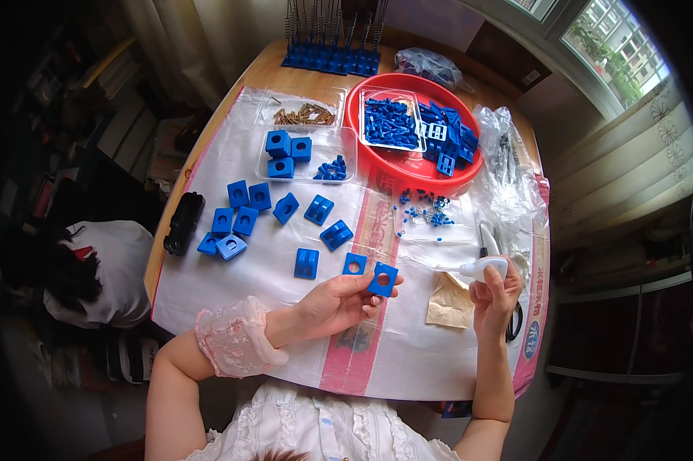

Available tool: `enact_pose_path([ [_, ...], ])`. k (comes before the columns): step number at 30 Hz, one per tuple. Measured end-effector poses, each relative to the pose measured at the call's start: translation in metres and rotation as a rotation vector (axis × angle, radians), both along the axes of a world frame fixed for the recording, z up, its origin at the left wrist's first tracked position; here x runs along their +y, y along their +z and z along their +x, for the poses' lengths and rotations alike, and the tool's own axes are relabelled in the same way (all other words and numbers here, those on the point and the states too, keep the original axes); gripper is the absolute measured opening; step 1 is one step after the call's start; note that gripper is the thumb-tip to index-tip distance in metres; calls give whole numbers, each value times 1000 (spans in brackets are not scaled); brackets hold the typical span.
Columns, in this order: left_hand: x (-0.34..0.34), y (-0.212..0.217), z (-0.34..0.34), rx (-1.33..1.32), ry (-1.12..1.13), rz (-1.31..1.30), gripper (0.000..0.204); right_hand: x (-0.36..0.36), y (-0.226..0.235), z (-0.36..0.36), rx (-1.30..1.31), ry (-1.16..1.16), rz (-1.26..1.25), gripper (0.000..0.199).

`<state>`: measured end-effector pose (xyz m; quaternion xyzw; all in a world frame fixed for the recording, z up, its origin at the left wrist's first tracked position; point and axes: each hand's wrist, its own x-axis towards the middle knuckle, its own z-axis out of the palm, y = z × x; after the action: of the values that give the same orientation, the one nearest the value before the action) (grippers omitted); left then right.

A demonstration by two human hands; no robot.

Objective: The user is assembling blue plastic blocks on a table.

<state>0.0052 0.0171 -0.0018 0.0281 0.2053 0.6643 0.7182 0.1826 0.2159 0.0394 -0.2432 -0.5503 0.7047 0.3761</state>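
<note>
My left hand (pixel 323 309) pinches a blue square block (pixel 377 290) with a round hole through it. Closed around a small white squeeze bottle (pixel 491 266) is my right hand (pixel 495 304); the bottle's thin nozzle points left toward the block, apart from it. Just behind the held block lies another blue block with a hole (pixel 354 260). Several grooved blue pieces (pixel 306 263) rest left of it on the white covering. Farther left is a group of blue blocks (pixel 245 220). A folded brown paper piece (pixel 449 300) lies between my hands.
A red basin (pixel 471 173) holds blue parts and a clear tray (pixel 362 140). Another clear tray (pixel 346 173) carries blue blocks, with brass-coloured pins (pixel 306 115) behind it. Small blue bits (pixel 436 215), clear plastic (pixel 508 165), a black case (pixel 184 223) and a person (pixel 116 269) are around.
</note>
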Motion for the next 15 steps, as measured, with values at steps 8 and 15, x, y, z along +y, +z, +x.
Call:
enact_pose_path([
  [8, 0, 1, 0, -6, -2, -3, 48, 0, -1, -1, -11, -5, 24, 14],
  [15, 0, 1, 0, -15, 0, -4, 46, -1, 3, -1, -17, 4, -4, 11],
])
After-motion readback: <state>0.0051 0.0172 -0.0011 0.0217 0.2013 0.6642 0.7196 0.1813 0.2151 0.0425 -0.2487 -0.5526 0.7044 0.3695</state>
